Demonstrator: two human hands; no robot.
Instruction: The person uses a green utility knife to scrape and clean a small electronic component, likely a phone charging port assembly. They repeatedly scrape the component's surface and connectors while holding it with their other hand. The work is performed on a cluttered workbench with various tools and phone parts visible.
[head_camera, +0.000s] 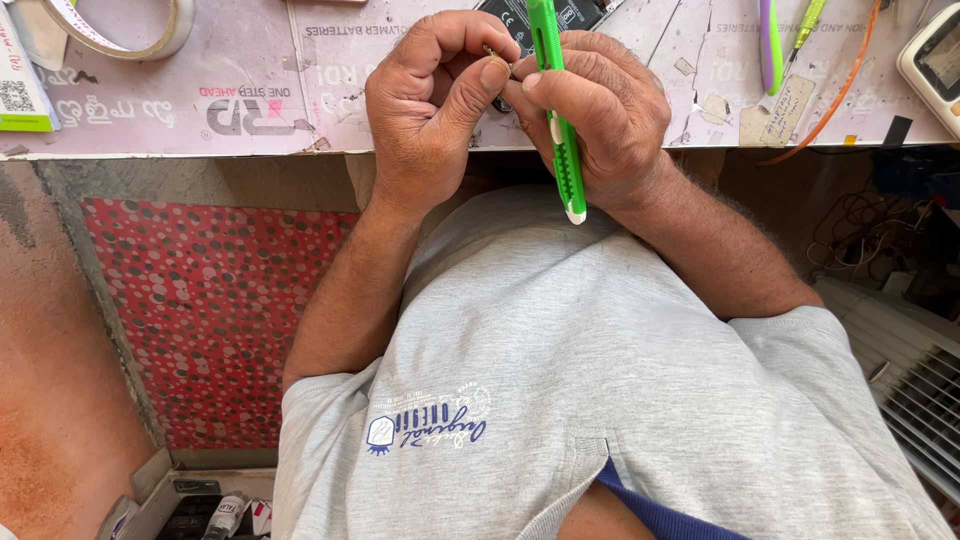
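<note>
My shirt (600, 380), grey with a blue print, fills the lower frame; beneath its hem lies a red dotted floor (210, 300). Above runs the bench (250, 100), its pale pink top covered in printed sheet. My forearms rise from the shirt and meet at the bench edge.

My left hand (430, 105) is curled, thumb and forefinger pressed together on a small part (492, 50) at their tips; the part is too small and too hidden to identify. My right hand (600, 115) is closed around a green cutter (562, 130), which stands nearly upright between the fingers, its white-tipped end pointing down toward my shirt and its upper end passing in front of a dark device (515, 15) lying on the bench. The two hands touch at the fingertips, just above the bench edge.

Lesser items: a tape roll (165, 35) at upper left; a green and white box (20, 90) at the left margin; a purple tool (770, 45) and an orange wire (840, 90) at upper right; a white meter (935, 60) at the right margin.
</note>
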